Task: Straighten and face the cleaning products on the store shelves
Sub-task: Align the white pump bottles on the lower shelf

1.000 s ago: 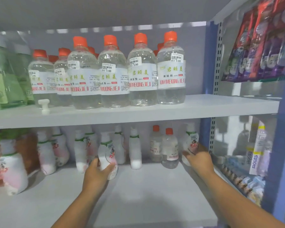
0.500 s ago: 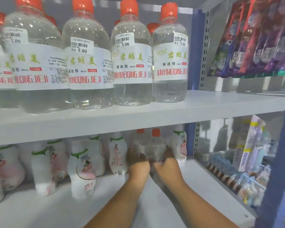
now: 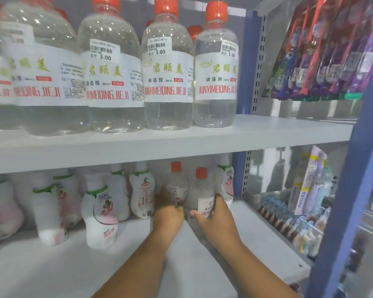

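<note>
1. Hands: left hand [image 3: 169,214] is wrapped round the lower body of the left clear bottle [image 3: 176,188]; right hand [image 3: 215,218] is wrapped round the right clear bottle [image 3: 202,194], thumb across its front label. Both are closed in a grip, one bottle each.
2. Position of the work: the two orange-capped bottles stand directly ahead of the hands, deep on the lower shelf [image 3: 73,265], side by side and close together, between the white pouch bottle [image 3: 142,193] left of the left hand and another white bottle [image 3: 225,181] just beyond the right hand, by the blue upright [image 3: 238,173].
3. Axis: both bottles appear upright, long axis vertical. The right one sits nearer the shelf front; the left one is slightly further back.
4. Facing: the right bottle shows red lettering partly under the fingers; the left bottle's label is too blurred to read.
5. Judgement: the step in hand looks like drawing or turning this pair. Each hand serves its own bottle; crowded neighbours risk being knocked.
6. Upper shelf [image 3: 181,143]: large clear bottles [image 3: 167,82] stand upright above the hands, labels forward.
</note>
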A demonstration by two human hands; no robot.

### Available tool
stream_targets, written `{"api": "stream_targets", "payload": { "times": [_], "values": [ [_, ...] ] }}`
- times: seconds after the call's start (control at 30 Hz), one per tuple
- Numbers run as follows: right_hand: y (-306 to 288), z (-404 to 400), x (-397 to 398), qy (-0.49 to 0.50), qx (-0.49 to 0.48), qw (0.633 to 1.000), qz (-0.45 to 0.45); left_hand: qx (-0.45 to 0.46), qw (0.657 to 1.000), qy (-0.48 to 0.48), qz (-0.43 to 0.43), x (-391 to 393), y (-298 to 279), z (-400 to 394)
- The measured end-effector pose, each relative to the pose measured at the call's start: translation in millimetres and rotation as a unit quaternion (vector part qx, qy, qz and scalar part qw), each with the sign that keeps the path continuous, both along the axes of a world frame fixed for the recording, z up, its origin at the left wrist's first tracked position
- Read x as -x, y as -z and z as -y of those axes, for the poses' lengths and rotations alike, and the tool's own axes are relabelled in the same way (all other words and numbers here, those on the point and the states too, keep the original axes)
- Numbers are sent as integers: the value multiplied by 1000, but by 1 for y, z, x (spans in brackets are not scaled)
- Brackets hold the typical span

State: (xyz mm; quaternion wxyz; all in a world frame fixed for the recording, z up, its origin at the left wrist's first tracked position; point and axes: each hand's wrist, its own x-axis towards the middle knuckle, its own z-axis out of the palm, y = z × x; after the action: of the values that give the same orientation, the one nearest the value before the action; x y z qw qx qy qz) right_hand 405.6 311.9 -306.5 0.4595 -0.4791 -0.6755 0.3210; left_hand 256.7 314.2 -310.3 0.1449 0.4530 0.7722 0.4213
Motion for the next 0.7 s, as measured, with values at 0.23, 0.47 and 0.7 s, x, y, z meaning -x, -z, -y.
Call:
{"api": "stream_targets", "payload": {
  "times": [0.23, 0.47, 0.7],
  "values": [
    [-11, 51, -69, -164, 56, 985, -21, -100, 985, 42, 135, -9, -10, 109],
    [-18, 94, -75, -225, 63, 972, -13, -150, 966, 30, 208, -26, -9, 215],
    [-46, 186, -47, -306, 54, 949, -45, -260, 959, 39, 107, -15, -63, 354]
  ]
}}
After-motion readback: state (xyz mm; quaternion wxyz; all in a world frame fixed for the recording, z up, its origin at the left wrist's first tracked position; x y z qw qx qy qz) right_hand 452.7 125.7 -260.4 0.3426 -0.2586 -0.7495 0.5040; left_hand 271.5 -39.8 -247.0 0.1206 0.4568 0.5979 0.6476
